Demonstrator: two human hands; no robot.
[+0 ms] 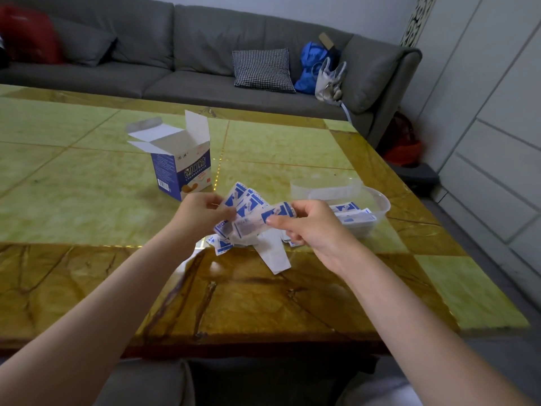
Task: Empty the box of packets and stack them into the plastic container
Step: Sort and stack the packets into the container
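I see both hands raised over the green and brown table (pixel 87 177) at the centre of the frame. The left hand (pixel 202 213) grasps a fanned bunch of blue-and-white packets (pixel 243 200), its fingers curled round their lower ends. The right hand (pixel 304 224) pinches a single packet (pixel 276 213) between thumb and fingers, just beside that bunch. More packets lie loose on the table beneath the hands, next to a folded white paper slip (pixel 275 256). The box (pixel 181 168) stands upright with its flaps open, above and left of the hands. The clear plastic container (pixel 380 200) sits to the right of centre, touching nothing I can make out, with a few packets lying flat inside. A grey sofa (pixel 175 54) runs along the top of the frame, carrying a checked cushion (pixel 262 70).
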